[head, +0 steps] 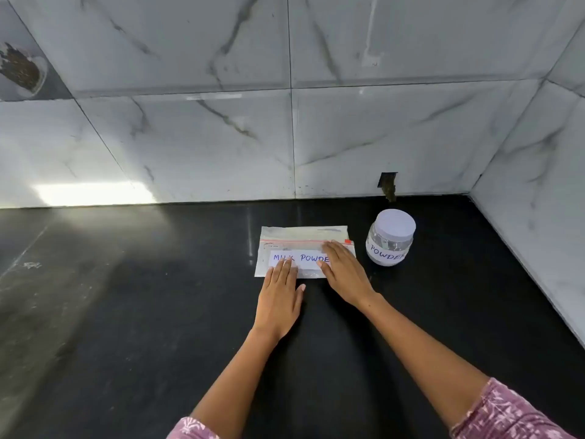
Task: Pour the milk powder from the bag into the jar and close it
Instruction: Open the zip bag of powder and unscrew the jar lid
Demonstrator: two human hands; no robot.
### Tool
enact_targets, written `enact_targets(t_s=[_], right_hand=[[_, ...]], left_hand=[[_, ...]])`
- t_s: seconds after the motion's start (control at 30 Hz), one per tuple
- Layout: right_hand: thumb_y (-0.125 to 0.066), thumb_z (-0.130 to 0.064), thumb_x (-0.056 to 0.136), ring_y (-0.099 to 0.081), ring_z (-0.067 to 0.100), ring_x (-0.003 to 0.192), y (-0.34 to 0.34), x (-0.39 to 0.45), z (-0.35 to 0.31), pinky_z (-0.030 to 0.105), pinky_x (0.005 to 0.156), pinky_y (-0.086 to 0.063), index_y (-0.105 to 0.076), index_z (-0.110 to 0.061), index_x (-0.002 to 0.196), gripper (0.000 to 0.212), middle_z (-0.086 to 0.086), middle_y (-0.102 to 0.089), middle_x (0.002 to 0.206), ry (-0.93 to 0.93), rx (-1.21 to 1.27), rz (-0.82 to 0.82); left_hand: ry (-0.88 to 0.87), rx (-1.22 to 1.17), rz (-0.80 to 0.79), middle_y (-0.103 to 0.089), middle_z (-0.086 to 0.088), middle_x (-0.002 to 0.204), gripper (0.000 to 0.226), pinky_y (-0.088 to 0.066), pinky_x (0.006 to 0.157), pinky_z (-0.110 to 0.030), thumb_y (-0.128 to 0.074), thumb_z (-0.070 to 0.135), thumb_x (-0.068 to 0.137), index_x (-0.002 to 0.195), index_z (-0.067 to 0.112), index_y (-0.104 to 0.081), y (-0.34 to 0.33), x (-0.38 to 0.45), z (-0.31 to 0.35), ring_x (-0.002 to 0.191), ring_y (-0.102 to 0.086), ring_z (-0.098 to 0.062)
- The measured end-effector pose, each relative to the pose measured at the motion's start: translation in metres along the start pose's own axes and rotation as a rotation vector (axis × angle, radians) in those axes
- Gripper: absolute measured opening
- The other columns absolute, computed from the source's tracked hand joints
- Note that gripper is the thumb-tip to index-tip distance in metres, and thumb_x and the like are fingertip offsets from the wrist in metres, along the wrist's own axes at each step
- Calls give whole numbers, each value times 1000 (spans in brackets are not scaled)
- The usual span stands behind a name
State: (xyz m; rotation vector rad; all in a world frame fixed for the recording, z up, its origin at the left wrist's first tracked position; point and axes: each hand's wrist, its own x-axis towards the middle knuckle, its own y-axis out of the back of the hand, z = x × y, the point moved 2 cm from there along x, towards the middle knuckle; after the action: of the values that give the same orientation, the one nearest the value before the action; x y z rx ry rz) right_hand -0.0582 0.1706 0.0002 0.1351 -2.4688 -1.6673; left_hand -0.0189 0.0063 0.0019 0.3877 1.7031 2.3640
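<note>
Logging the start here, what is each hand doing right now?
Left hand: open, fingers flat on the milk powder bag.
Right hand: open, flat on the bag.

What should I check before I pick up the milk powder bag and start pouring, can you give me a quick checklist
1. Bag within reach, flat on the counter: ok.
2. Left hand and right hand both resting on the bag, fingers straight: ok.
3. Bag's zip strip opened: cannot tell.
4. Jar upright, right of the bag: ok.
5. Jar open for pouring: not ok, its white lid is on.
6. Jar empty enough: cannot tell.
</note>
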Motion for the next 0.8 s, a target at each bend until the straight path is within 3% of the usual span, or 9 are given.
enact_targets(t_s=[0.27,0.43,0.57,0.63,0.7,0.8], right_hand=[[-46,-18,96,-40,28,131,11,42,5,34,109,-31,-31,-6,143,51,14,-44,141,6,-2,-31],[-54,-11,92,-57,20,107,22,40,5,24,79,-41,-65,-12,115,26,5,-61,113,125,91,36],[-60,-10,88,-62,20,93,38,18,-2,30,74,-49,-71,-12,103,19,4,-65,102,202,155,94],[-62,-9,87,-64,21,88,45,4,-7,33,71,-52,-72,-12,101,18,4,-66,99,239,171,118],[-63,-7,86,-65,23,85,53,-9,-11,38,67,-54,-73,-11,98,17,6,-67,96,289,176,153],[-65,-7,84,-67,24,76,65,-24,-18,40,56,-55,-73,-11,94,13,6,-70,90,355,121,281]], left_hand=[[58,-76,30,-15,-5,158,50,7,112,-21,-28,27,101,148,11,-20,-10,26,6,146,-7,-17],[-10,-143,134,-27,-9,153,47,-10,115,-30,-35,22,99,143,6,-33,3,43,10,143,-23,-24],[-144,-112,204,-61,-17,126,34,-33,104,-43,-61,3,82,115,2,-64,29,50,11,119,-55,-36],[-208,-97,187,-71,-15,105,24,-40,98,-42,-64,2,78,100,3,-72,43,45,9,102,-65,-35],[-230,-154,148,-74,-10,90,20,-49,85,-34,-62,5,80,95,7,-75,58,38,10,87,-66,-32],[-101,-329,75,-75,-4,92,16,-50,78,-30,-65,10,83,94,12,-76,74,31,14,85,-66,-19]])
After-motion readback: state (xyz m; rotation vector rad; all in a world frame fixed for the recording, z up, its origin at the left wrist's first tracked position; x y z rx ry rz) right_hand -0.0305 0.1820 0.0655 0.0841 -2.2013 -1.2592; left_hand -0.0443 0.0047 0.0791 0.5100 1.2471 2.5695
